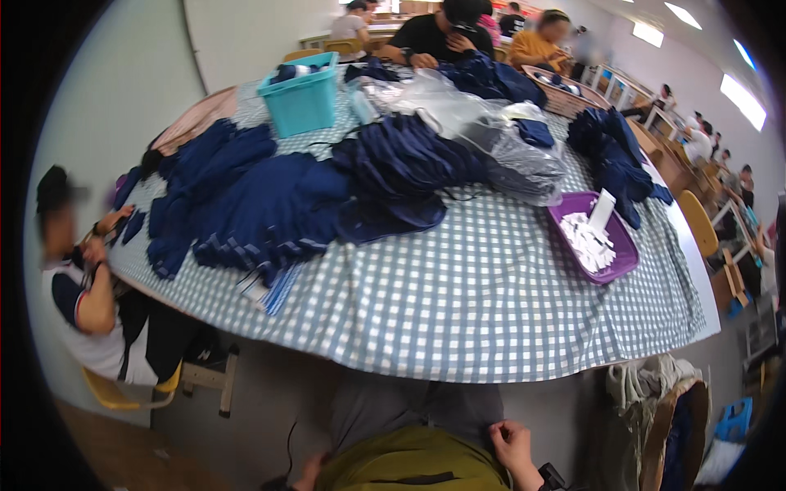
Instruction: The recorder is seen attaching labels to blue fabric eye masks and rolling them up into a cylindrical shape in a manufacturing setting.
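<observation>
Beside my right thigh, my right hand [513, 443] is loosely closed, its fingers curled, with nothing visible in them. At the lower edge, left of my lap, my left hand [309, 473] shows only in part and is smeared, so its fingers cannot be made out. Both hands are below the table's near edge and apart from everything on it. On the checked tablecloth [426, 303] lies a spread pile of navy garments [270, 204]. Behind it sits a gathered bundle of navy fabric [401, 155]. A purple basket [620, 263] of small white pieces stands at the right.
A turquoise bin [299, 108] and clear plastic bags [483, 131] stand farther back. More navy cloth [614, 159] hangs toward the right edge. A person [90, 303] sits at the left; others work across the table. An open carton [671, 434] is on the floor at right.
</observation>
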